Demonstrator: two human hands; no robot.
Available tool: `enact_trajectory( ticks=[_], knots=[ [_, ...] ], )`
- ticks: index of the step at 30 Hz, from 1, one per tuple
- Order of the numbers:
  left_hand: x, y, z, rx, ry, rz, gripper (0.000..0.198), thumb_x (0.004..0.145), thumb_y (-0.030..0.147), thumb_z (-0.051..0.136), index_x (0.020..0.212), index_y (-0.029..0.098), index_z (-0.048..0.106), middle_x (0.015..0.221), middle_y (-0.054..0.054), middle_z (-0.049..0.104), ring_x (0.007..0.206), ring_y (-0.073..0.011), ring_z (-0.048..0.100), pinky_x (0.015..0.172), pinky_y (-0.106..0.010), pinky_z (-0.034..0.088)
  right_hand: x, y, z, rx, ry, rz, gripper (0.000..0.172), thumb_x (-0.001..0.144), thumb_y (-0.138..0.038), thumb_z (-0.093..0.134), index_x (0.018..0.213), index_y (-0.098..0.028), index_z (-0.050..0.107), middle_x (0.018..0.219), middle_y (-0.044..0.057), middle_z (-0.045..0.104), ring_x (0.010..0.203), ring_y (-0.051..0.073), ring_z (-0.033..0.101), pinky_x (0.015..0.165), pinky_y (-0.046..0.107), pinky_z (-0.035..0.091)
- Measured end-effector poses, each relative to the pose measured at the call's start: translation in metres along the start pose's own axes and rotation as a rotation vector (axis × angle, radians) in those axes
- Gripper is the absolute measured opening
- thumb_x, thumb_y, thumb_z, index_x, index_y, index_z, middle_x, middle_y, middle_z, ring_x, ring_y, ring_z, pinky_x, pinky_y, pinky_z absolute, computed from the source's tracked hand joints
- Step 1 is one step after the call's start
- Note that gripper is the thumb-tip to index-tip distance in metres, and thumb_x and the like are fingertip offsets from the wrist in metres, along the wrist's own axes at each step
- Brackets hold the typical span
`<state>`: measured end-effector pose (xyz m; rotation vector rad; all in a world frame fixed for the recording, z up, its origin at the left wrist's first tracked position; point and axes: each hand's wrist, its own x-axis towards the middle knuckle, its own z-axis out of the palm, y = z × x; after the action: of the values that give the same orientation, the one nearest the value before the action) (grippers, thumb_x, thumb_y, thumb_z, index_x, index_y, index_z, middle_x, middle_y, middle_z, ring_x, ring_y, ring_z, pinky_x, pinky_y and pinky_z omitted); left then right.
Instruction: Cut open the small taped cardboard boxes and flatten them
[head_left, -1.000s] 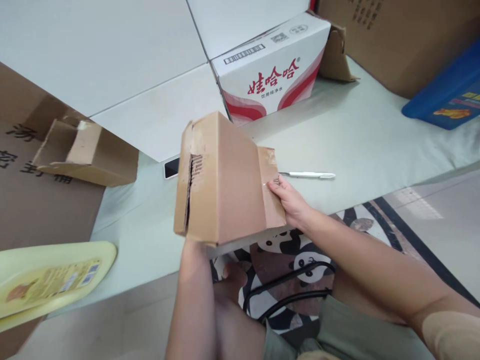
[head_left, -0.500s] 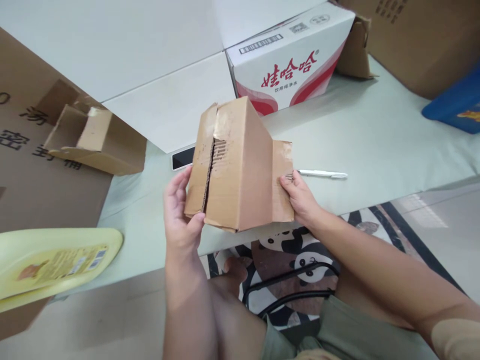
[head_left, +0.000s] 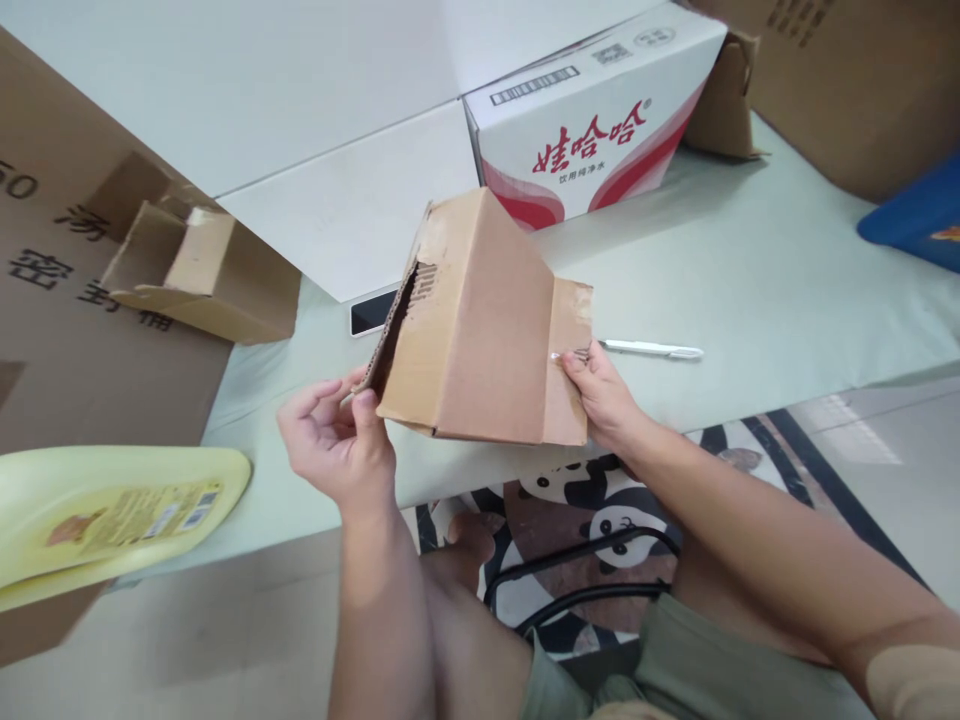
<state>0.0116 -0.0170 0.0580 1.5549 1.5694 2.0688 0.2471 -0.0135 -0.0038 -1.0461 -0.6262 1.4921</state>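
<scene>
A small brown cardboard box is held tilted in the air over the table's front edge. My left hand is closed on the edge of its left flap, thumb toward me and fingers behind. Between that flap and the box body a dark gap shows. My right hand pinches the flat flap that sticks out on the right, thumb on top. The white pen-like tool lies on the table just beyond my right hand. Behind the box, a phone is partly covered.
A white-and-red carton stands at the back of the pale green tablecloth. An open brown box sits at the left, near a yellow bottle. A blue container is at the far right. Below is a black-framed stool.
My left hand has moved left and slightly down, pulling the left flap outward, so the gap has widened. The box has turned a little. My right hand keeps its grip.
</scene>
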Motion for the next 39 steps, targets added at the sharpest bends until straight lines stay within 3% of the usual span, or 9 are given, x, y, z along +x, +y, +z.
enact_trajectory(
  ticks=[9,14,17,19,22,25,29,33,39],
  knots=[
    [0.016,0.012,-0.017,0.026,-0.255,-0.198,0.036,0.067,0.028,0.088,0.093,0.024,0.063,0.1,-0.003,0.074,0.077,-0.015,0.071,0.062,-0.025,0.058,0.0,-0.004,-0.007,-0.003,-0.05,0.021,0.049,0.075,-0.057,0.078,0.112,-0.032,0.057,0.123,0.003,0.07,0.115,0.026,0.066,0.099,0.044,0.055],
    [0.016,0.002,-0.018,-0.135,-0.368,-0.599,0.056,0.045,0.029,0.098,0.094,0.024,0.072,0.098,-0.003,0.077,0.071,-0.0151,0.07,0.053,-0.022,0.054,-0.002,-0.006,-0.004,0.008,-0.135,0.017,0.057,0.071,-0.059,0.082,0.114,-0.032,0.057,0.119,0.003,0.071,0.107,0.025,0.068,0.096,0.043,0.055],
    [0.01,-0.013,-0.011,-0.308,-0.337,-0.828,0.05,0.048,0.044,0.095,0.089,0.022,0.075,0.082,-0.003,0.077,0.061,-0.0158,0.066,0.046,-0.025,0.051,-0.003,-0.002,-0.006,-0.061,-0.206,0.023,0.057,0.073,-0.065,0.078,0.115,-0.032,0.059,0.102,0.002,0.073,0.091,0.023,0.069,0.083,0.04,0.057],
    [0.008,-0.023,-0.008,-0.375,-0.268,-0.847,0.04,0.056,0.046,0.09,0.082,0.021,0.075,0.076,-0.001,0.077,0.059,-0.0159,0.066,0.048,-0.027,0.052,-0.001,-0.002,-0.011,-0.197,-0.245,0.034,0.049,0.079,-0.07,0.068,0.105,-0.029,0.062,0.078,0.0,0.068,0.07,0.021,0.064,0.069,0.038,0.055],
    [0.012,-0.031,-0.015,-0.48,-0.227,-0.736,0.024,0.07,0.039,0.083,0.086,0.022,0.074,0.074,0.005,0.076,0.062,-0.0138,0.068,0.054,-0.026,0.054,0.007,-0.011,-0.027,-0.576,-0.187,-0.134,0.039,0.092,-0.061,0.05,0.084,-0.025,0.063,0.065,0.002,0.061,0.062,0.021,0.057,0.068,0.039,0.051],
    [0.024,-0.03,-0.027,-0.563,-0.139,-0.615,0.019,0.079,0.035,0.073,0.095,0.025,0.075,0.088,0.007,0.079,0.08,-0.0143,0.073,0.071,-0.028,0.06,0.015,-0.025,-0.052,-1.138,0.098,-0.439,0.018,0.085,-0.034,0.055,0.092,-0.021,0.067,0.091,0.012,0.069,0.089,0.03,0.062,0.087,0.048,0.048],
    [0.036,-0.01,-0.033,-0.553,0.102,-0.302,0.003,0.069,0.025,0.072,0.07,0.025,0.07,0.081,0.006,0.078,0.086,-0.0137,0.073,0.084,-0.029,0.06,0.023,-0.035,-0.095,-1.684,0.185,-0.404,0.04,0.079,-0.024,0.054,0.116,-0.016,0.068,0.112,0.019,0.067,0.106,0.038,0.057,0.09,0.054,0.045],
    [0.03,0.014,-0.027,-0.304,0.203,0.213,0.012,0.068,0.017,0.071,0.07,0.027,0.075,0.072,0.006,0.077,0.071,-0.0133,0.073,0.067,-0.028,0.06,0.028,-0.038,-0.124,-1.757,0.111,-0.451,0.03,0.086,-0.026,0.047,0.103,-0.018,0.07,0.106,0.017,0.067,0.101,0.034,0.06,0.087,0.048,0.047],
    [0.017,0.022,-0.019,-0.195,-0.186,0.319,0.014,0.071,0.014,0.081,0.082,0.022,0.079,0.084,0.001,0.081,0.072,-0.0183,0.078,0.066,-0.032,0.065,0.015,-0.035,-0.092,-1.339,0.107,-0.657,0.024,0.096,-0.031,0.045,0.113,-0.023,0.06,0.088,0.008,0.07,0.073,0.025,0.063,0.066,0.038,0.048]
  ],
)
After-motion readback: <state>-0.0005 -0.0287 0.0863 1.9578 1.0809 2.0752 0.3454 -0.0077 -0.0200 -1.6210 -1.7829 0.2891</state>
